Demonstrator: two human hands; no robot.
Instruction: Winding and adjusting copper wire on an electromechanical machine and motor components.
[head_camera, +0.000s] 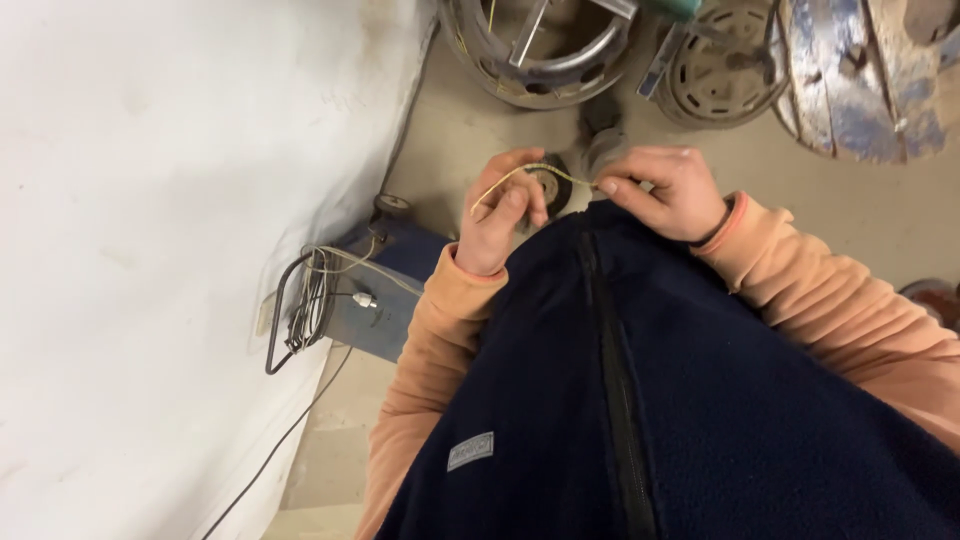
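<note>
My left hand (497, 212) and my right hand (667, 190) are held close together in front of my chest, above my dark blue fleece vest (650, 400). Between them runs a thin yellowish wire (530, 171), bent in an arc. The left fingers pinch one end of it and the right fingers pinch the other end near the middle. A small dark round spool (552, 187) shows just behind the left fingers; whether a hand holds it I cannot tell. Both arms wear orange sleeves.
A white sheet or wall (150, 250) fills the left. Beside it stands a blue box (385, 290) with black and white cables (300, 310). On the floor ahead lie a round metal frame (545, 50), a slotted metal disc (722, 70) and a worn blue-painted wooden reel (860, 80).
</note>
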